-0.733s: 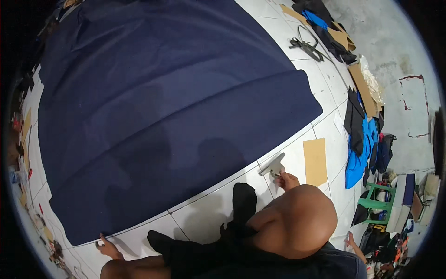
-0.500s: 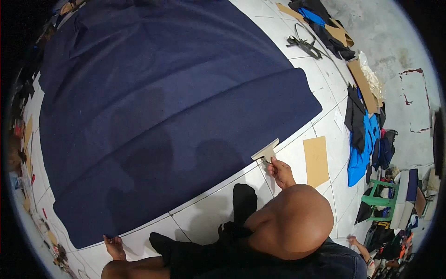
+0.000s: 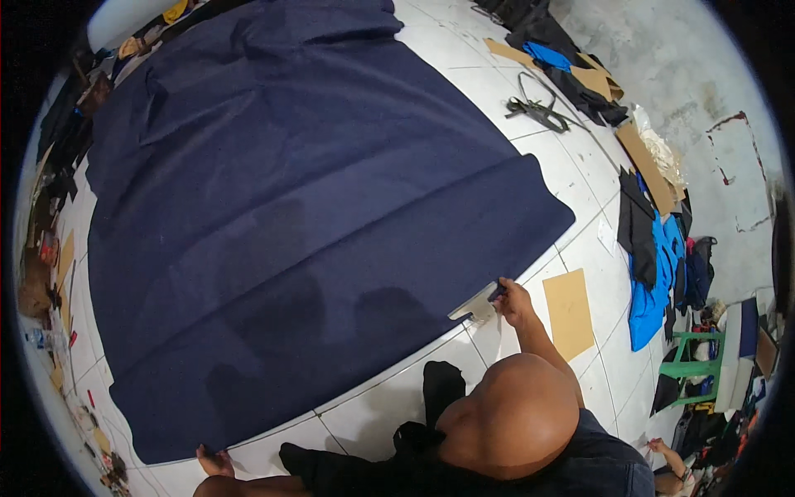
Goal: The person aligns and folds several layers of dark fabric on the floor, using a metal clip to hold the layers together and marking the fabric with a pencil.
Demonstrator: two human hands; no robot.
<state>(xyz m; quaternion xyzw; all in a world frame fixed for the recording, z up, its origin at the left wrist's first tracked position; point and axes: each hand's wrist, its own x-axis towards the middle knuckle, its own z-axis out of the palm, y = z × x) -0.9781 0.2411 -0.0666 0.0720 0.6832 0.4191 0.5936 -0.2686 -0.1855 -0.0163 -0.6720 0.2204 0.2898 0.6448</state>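
Observation:
A large dark blue fabric sheet (image 3: 331,215) lies spread with soft folds over the tiled floor. My right hand (image 3: 515,302) pinches its near edge towards the right, where a small dark flap turns up at the fingertips. Right beside those fingers, a flat beige card piece (image 3: 474,308) lies at the fabric's edge, partly covered. At the near left edge, my left hand (image 3: 215,461) has its fingers closed on the fabric's border; its fingertips are partly hidden.
My bent knee (image 3: 513,414) is close below my right hand. A tan cardboard sheet (image 3: 568,315) lies to the right. Beyond are blue and black cloth pieces (image 3: 654,273), a green stool (image 3: 694,364) and dark straps (image 3: 538,112). Another person's hand (image 3: 658,447) shows at lower right.
My right hand has left the beige card piece and taken the fabric edge just right of it. The left hand stays at the near left edge. The view has shifted slightly.

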